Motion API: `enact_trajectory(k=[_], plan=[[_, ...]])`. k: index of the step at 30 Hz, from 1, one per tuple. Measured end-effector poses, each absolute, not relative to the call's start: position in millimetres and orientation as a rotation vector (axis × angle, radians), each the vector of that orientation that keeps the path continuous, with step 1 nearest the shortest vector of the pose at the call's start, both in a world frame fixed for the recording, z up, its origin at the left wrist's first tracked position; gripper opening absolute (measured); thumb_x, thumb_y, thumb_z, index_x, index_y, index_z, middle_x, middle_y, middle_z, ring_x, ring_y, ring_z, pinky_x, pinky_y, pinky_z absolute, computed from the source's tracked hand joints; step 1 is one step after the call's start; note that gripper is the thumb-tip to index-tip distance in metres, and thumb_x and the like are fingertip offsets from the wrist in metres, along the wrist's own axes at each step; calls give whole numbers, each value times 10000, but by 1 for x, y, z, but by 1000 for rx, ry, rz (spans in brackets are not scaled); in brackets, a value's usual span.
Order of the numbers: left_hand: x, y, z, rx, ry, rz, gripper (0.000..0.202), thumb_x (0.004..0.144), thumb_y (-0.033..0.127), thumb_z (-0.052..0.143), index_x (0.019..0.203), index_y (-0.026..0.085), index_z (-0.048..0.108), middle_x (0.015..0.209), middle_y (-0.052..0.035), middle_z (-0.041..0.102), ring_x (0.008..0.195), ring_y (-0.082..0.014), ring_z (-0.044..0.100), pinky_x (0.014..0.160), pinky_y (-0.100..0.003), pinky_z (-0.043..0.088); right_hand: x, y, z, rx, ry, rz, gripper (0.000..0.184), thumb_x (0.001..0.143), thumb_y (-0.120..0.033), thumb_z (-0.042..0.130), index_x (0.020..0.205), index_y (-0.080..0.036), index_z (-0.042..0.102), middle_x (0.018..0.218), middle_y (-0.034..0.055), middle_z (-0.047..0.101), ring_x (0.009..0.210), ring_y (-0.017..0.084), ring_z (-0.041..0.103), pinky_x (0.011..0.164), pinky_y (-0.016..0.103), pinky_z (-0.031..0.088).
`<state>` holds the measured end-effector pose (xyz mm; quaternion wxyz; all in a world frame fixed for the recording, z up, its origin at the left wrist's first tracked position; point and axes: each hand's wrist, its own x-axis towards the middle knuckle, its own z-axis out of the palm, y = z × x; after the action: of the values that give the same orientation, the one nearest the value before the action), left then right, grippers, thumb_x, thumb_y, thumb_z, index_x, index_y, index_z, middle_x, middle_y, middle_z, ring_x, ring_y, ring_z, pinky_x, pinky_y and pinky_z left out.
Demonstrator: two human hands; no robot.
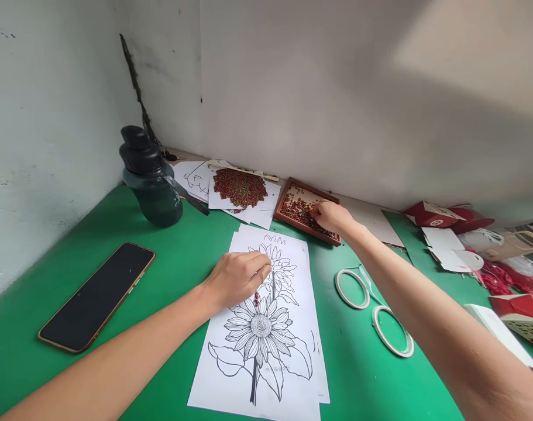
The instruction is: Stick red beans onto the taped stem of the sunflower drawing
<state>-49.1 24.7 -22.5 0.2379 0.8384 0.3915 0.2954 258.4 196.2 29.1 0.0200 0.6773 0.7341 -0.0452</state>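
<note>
A sheet of paper (217,389) with a line drawing of sunflowers lies in front of me, over at least one other sheet. My left hand (242,276) rests on its upper part, fingers curled and pressed together; whatever they may hold is hidden. Just below those fingers, small dark red beans (256,299) fill one petal of the larger flower. Behind the sheet, my right hand (330,215) reaches into a brown tray (307,231) of mixed small red and green beans. Its fingertips are pinched together among the beans, and what is between them cannot be made out.
At left are a phone (97,297) and a dark bottle (151,181). Papers with a bean-covered picture (240,188) lie by the wall. Two tape rolls (353,289) sit under my right forearm. Red boxes (433,214) and plastic bags (523,269) crowd the right side.
</note>
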Motion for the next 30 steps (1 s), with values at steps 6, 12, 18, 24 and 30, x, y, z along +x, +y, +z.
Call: enact_trajectory(k=[6,12,18,24,30], plan=[[-49,24,-22,2288,1074,804,262,1068,306,427,974,226,657,862,27,695,724,-128,603,632,-285,379,257,143,29,2388,2490,-216,177,985,-271,487,961,-181,637,1007,101,646,858,203,582,734,296,437],[-49,23,-23,2286,1059,802,268,1075,325,428,1012,226,670,890,17,713,751,-139,627,651,-286,396,210,15,15,2050,2456,-2572,221,915,-426,733,889,-236,625,770,-20,456,643,125,409,610,275,408],[-49,23,-23,2289,1072,814,263,1079,317,435,1050,223,680,937,9,739,803,-146,673,683,-279,428,182,-15,-7,1667,2141,-3097,270,886,-430,792,838,-235,611,791,-27,417,646,112,369,601,271,394],[-46,23,-24,2313,1084,778,256,1075,320,448,1050,230,686,932,17,741,797,-141,678,690,-275,439,186,-23,-6,1799,2723,-2324,170,973,-383,695,902,-235,650,828,5,550,720,145,490,650,293,439],[-46,23,-25,2277,1132,768,239,1063,312,461,1040,237,687,968,22,750,833,-140,683,700,-278,443,164,-40,-16,1573,3185,-1226,127,1033,-186,563,1024,-229,681,890,39,629,788,161,578,678,302,469]])
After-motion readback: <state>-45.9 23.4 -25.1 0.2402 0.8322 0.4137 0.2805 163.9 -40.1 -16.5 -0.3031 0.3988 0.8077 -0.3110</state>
